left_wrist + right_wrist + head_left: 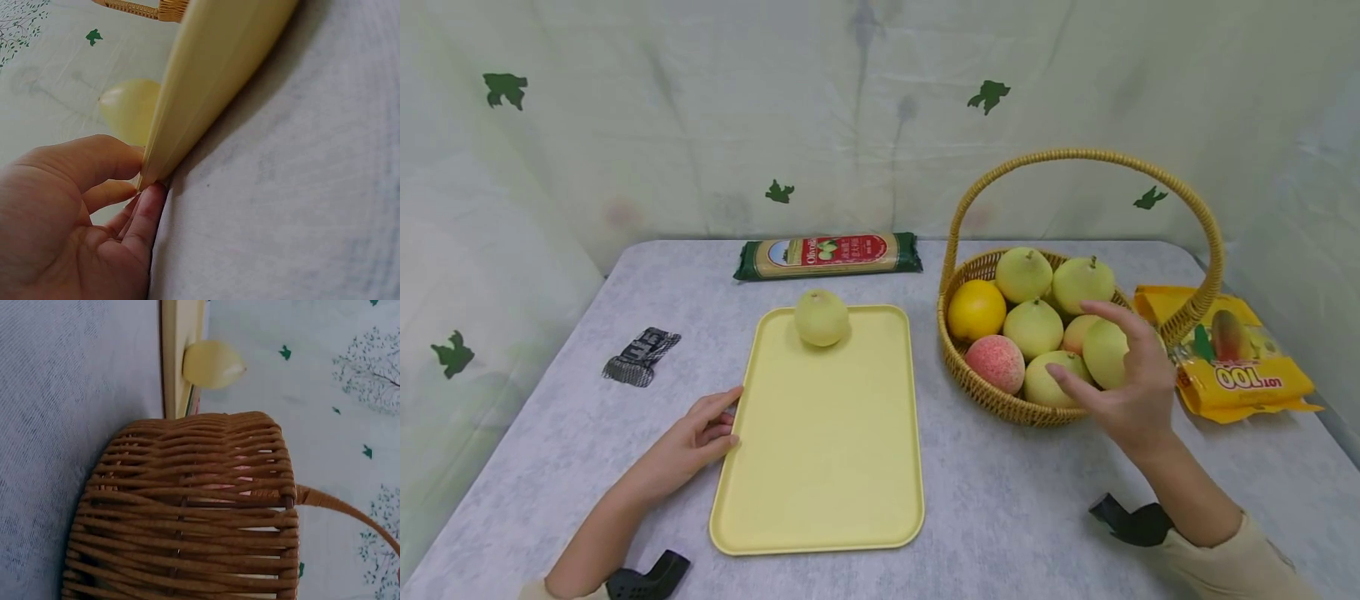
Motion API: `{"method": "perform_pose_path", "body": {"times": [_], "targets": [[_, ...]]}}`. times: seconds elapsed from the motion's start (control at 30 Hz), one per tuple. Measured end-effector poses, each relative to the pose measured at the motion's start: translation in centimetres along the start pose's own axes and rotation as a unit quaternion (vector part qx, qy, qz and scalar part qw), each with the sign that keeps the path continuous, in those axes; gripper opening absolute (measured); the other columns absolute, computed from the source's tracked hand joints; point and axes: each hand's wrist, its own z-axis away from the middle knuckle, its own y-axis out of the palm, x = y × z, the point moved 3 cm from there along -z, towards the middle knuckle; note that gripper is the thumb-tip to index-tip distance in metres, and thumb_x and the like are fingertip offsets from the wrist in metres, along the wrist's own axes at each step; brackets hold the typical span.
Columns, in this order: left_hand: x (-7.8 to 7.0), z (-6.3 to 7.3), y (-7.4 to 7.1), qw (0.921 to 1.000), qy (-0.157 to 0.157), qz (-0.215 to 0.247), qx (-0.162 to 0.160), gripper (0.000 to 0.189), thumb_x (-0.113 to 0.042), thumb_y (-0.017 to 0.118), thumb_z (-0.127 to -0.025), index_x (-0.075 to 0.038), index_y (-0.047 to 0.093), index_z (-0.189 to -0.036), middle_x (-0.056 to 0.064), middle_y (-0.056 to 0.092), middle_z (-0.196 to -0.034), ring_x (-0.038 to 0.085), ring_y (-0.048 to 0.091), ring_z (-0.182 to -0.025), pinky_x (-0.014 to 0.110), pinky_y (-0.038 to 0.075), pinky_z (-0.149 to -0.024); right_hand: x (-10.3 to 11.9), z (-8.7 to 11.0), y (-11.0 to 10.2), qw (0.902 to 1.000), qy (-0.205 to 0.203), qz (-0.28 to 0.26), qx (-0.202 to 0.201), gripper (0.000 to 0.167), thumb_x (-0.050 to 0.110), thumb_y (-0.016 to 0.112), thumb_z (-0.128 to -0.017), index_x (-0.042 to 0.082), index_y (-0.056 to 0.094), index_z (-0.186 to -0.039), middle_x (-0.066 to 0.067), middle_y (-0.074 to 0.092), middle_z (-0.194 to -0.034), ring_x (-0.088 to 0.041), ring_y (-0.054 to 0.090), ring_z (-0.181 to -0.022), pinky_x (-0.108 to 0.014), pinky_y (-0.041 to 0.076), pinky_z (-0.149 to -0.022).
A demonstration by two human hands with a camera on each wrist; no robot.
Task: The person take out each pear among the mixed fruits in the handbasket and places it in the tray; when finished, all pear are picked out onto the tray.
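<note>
My left hand (688, 446) holds the left rim of a pale yellow rectangular tray (823, 433); the left wrist view has its fingertips (150, 203) against the rim. A round yellow-green fruit (822, 318) rests at the tray's far end. Over the front right of a wicker basket (1000, 406), my right hand (1138, 383) hovers with thumb and a finger spread and nothing between them. Inside the basket lie several yellow-green fruits (1033, 327), a yellow-orange fruit (976, 310) and a reddish peach (995, 364). In the right wrist view the basket's woven side (187, 531) fills the lower part.
Behind the tray lies a green and red pasta packet (831, 255). Right of the basket is a yellow snack bag (1240, 358), partly behind the basket's tall arched handle (1082, 155). A crumpled black mesh piece (642, 357) lies left of the tray on the grey table (992, 500).
</note>
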Motion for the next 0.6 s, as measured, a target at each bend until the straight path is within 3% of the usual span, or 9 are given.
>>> {"method": "perform_pose_path", "body": {"times": [0.27, 0.6], "targets": [[0.0, 0.0, 0.0, 1.0000, 0.000, 0.004, -0.001, 0.064, -0.002, 0.054, -0.089, 0.001, 0.019, -0.142, 0.020, 0.024, -0.131, 0.006, 0.041, -0.102, 0.011, 0.039, -0.084, -0.8, 0.4, -1.4, 0.9991, 0.012, 0.030, -0.028, 0.074, 0.047, 0.073, -0.069, -0.017, 0.053, -0.101, -0.023, 0.060, -0.098, -0.025, 0.053, -0.099, -0.030, 0.038, -0.091], [0.0, 0.1, 0.0, 1.0000, -0.008, 0.004, 0.003, 0.064, -0.005, 0.054, -0.089, 0.000, 0.018, -0.142, 0.021, 0.024, -0.132, 0.006, 0.040, -0.103, 0.011, 0.038, -0.084, -1.1, 0.6, -2.4, 0.9976, 0.034, 0.058, -0.019, 0.075, 0.049, 0.072, -0.069, -0.016, 0.054, -0.104, -0.024, 0.059, -0.102, -0.021, 0.053, -0.099, -0.028, 0.038, -0.091]]}}
